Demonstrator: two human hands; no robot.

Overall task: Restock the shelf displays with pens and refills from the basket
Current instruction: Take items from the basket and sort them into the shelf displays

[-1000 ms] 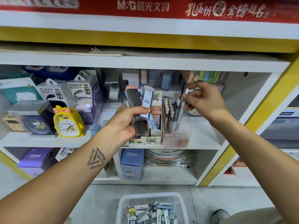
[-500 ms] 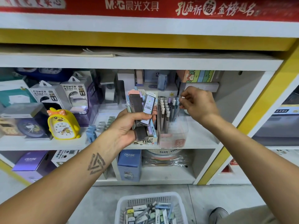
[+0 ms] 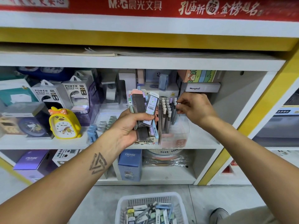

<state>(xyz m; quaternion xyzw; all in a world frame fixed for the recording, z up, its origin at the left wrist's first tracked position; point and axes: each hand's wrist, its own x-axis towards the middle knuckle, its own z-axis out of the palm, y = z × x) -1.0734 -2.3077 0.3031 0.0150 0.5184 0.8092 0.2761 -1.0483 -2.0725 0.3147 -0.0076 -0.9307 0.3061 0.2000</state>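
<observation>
while the left hand (image 3: 129,126) grips several refill packs (image 3: 144,109), the right hand (image 3: 194,107) pinches one pen (image 3: 175,110).

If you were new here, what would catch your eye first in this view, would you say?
The left hand grips a fan of refill packs mid-frame, before the middle shelf. Right of it, the right hand reaches the pens standing in a clear holder. A yellow clock sits left, and a white basket of stock is on the floor.

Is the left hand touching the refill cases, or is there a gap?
Touching. The head view shows the left hand gripping the refill cases, thumb pressed across their front.
</observation>
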